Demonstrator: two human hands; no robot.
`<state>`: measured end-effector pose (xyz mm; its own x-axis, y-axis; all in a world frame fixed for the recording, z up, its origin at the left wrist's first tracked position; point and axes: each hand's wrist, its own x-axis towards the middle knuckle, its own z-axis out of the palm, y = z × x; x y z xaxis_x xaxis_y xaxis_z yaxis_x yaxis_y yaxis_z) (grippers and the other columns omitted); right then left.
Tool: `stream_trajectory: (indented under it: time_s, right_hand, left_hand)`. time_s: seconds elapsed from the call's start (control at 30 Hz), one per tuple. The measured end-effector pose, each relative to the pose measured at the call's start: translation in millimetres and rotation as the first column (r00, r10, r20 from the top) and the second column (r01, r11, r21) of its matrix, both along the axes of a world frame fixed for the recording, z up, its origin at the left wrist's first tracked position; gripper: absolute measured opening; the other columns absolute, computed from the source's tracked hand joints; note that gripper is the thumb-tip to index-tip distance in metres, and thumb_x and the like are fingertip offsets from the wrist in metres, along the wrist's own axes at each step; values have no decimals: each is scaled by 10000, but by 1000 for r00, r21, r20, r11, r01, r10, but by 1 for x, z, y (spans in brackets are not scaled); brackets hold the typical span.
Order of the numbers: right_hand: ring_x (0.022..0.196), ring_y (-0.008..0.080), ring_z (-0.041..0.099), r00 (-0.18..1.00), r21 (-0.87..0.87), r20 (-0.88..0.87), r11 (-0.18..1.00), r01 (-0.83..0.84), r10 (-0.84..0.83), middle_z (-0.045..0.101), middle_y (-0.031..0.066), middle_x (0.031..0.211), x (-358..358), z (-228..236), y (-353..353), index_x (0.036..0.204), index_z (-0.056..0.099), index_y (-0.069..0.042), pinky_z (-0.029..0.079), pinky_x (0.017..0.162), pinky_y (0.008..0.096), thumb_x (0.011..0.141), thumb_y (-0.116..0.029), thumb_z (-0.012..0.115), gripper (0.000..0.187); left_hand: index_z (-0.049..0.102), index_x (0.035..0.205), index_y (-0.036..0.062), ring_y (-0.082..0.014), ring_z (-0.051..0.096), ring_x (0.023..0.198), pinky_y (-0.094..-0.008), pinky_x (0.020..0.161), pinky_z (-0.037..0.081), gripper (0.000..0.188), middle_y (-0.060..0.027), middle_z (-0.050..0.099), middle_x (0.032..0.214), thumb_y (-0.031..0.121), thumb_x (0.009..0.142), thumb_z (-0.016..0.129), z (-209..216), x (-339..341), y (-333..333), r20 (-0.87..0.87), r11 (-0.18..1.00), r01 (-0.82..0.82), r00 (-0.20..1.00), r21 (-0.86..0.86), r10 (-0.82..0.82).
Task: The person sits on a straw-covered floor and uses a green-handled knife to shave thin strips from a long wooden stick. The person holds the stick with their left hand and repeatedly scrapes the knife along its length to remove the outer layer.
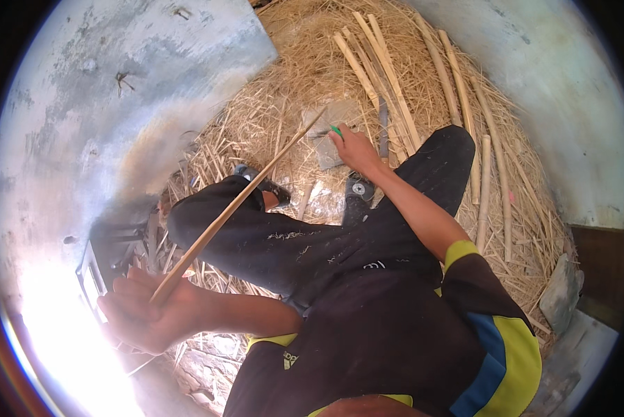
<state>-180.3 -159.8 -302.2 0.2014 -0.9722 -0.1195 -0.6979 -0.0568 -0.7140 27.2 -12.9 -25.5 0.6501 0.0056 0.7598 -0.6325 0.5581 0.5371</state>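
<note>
My left hand (145, 309), low at the left, is closed around the thick end of a long tan bamboo strip (228, 212). The strip slants up and away across my left leg and tapers to a thin far tip. Farther off, near the strip's tip, my right hand (355, 151) grips a small green object (337, 131); the fingers hide most of it, so its kind does not show. Just beside that hand lies a flat grey stone slab (328, 154). A dark, narrow bar-shaped tool (383, 125) rests to its right.
Straw-like shavings (298, 62) cover the floor. Split bamboo lengths (388, 76) lie at the far right, and round bamboo poles (484, 184) beyond my right knee. Stained pale walls (138, 69) rise on both sides. My legs in black trousers (256, 236) are bent before me.
</note>
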Motion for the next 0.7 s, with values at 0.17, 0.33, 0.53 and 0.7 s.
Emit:
stream_trajectory:
  time_s: [0.17, 0.33, 0.53, 0.7]
  right_hand:
    - [634, 447, 577, 974, -103, 66, 972, -210, 218, 566, 250, 614, 23, 41, 28, 1044, 485, -51, 444, 578, 519, 945, -351, 397, 329]
    - [579, 435, 563, 990, -226, -16, 964, -140, 140, 539, 232, 559, 34, 22, 31, 1006, 478, -38, 447, 542, 516, 938, -282, 437, 257]
    - [616, 363, 624, 959, -384, -238, 891, -241, 157, 610, 181, 631, 55, -8, -2, 965, 461, -56, 502, 558, 458, 921, -272, 452, 220]
    - [735, 316, 666, 877, -45, -456, 988, 151, -155, 669, 176, 814, -8, -122, -44, 843, 685, -39, 528, 577, 429, 864, -167, 497, 228]
  left_hand:
    - [203, 521, 183, -44, 163, 358, -195, 345, 127, 440, 56, 154, 448, 1, 807, 483, -4, 5, 2, -57, 970, 230, 970, -81, -235]
    - [176, 503, 182, -58, 158, 343, -196, 352, 106, 464, 49, 152, 438, -9, 804, 473, -2, -1, -2, 161, 965, -251, 958, 75, 236]
    - [376, 556, 64, -61, 202, 342, -213, 338, 158, 277, 46, 239, 466, -9, 805, 471, -8, 26, 1, 566, 777, -628, 658, 47, 497]
    - [441, 620, 14, -64, 288, 343, -213, 322, 198, 188, 32, 306, 472, -17, 801, 482, 7, 24, -13, -102, 991, -129, 987, -32, 125]
